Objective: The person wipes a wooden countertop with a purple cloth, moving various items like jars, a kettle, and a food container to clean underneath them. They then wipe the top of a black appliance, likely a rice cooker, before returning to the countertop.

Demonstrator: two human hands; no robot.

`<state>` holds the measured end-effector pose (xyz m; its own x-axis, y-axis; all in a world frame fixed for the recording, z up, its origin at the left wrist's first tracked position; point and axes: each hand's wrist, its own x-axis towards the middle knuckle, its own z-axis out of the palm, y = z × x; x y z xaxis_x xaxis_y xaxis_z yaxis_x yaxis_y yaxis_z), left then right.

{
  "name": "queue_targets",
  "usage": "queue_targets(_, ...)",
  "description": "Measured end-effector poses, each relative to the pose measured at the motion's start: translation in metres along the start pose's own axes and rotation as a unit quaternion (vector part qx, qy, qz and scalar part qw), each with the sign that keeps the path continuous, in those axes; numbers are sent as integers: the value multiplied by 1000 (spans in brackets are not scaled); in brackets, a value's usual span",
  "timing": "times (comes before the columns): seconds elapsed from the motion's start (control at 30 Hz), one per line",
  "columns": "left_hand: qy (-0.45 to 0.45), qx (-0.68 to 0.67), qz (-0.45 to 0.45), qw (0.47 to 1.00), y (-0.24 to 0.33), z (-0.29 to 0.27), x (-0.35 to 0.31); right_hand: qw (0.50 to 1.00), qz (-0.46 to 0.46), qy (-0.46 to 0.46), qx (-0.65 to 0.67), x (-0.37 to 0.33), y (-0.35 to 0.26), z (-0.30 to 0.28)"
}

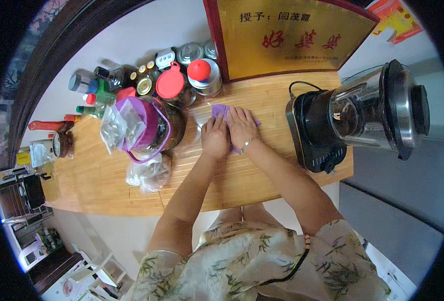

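On the wooden counter (pixel 262 185) lies a crumpled purple cloth (pixel 221 109), partly hidden beneath both my hands. My left hand (pixel 215 136) rests palm down on its left part, fingers pointing away from me. Right beside it, my right hand (pixel 242 128) lies flat on the cloth with fingers stretched out and a bracelet at the wrist. To the left of my hands stands a large jar (pixel 174 128) with a purple lid (pixel 152 125) and carrying handle.
A blender (pixel 315 128) stands on the right. Several jars and bottles crowd the back left, among them a red-lidded jar (pixel 170 83). A gold framed plaque (pixel 287 40) leans at the back. A plastic bag (pixel 149 173) sits near the front edge.
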<state>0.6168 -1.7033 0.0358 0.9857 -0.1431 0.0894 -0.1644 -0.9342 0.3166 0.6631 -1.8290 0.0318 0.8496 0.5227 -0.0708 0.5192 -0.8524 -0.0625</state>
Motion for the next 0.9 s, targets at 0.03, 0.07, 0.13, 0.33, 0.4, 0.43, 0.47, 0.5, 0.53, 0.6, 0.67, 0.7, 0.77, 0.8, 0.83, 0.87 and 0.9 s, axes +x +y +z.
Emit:
queue_targets(0.03, 1, 4, -12, 1000, 5, -5, 3, 1000, 0, -7, -9, 5, 2, -7)
queue_targets(0.07, 3, 9, -23, 1000, 9, -8, 3, 996, 4, 68, 65, -2, 5, 4)
queue_targets(0.13, -32, -11, -12, 999, 14, -12, -36, 997, -32, 22, 63, -37, 0, 11)
queue_targets(0.33, -38, 0, 11, 999, 17, -6, -64, 996, -21, 15, 88, -62, -18, 12)
queue_targets(0.4, -58, 24, -2, 998, 4, -2, -16, 996, 19, -8, 89, -17, -9, 0)
queue_targets(0.43, -66, 26, -7, 997, 1, -2, -6, 995, 24, -14, 92, -6, -7, -1)
queue_targets(0.47, -71, 26, -12, 997, 1, -3, 5, 995, 28, -20, 91, 3, -2, -4)
queue_targets(0.5, -75, 25, -17, 997, 2, -5, 8, 995, 32, -26, 91, 5, 1, -7)
queue_targets(0.53, -50, 9, -28, 998, 4, -7, 0, 992, 34, -29, 114, -2, 1, -16)
queue_targets(0.6, -62, -33, -34, 997, 7, -12, -22, 990, 12, -1, 141, -31, 5, -8)
queue_targets(0.67, -80, -50, -26, 995, 9, -22, -45, 985, -4, 13, 171, -66, 8, 0)
queue_targets(0.7, -91, -48, -15, 995, 12, -31, -53, 983, -7, 14, 185, -83, 11, 2)
queue_targets(0.77, -82, -49, 10, 995, 15, -32, -60, 981, 42, 14, 187, -102, 4, 0)
queue_targets(0.8, -61, -51, 23, 997, 16, -24, -60, 980, 91, 13, 176, -107, -1, -5)
queue_targets(0.83, -43, -55, 38, 997, 19, -18, -57, 976, 145, 10, 164, -112, -5, -11)
queue_targets(0.87, -70, -48, 31, 996, 25, -16, -50, 971, 150, 9, 187, -114, -10, -18)
queue_targets(0.9, -67, -18, 48, 996, 24, -10, -42, 967, 140, -5, 213, -113, -14, -13)
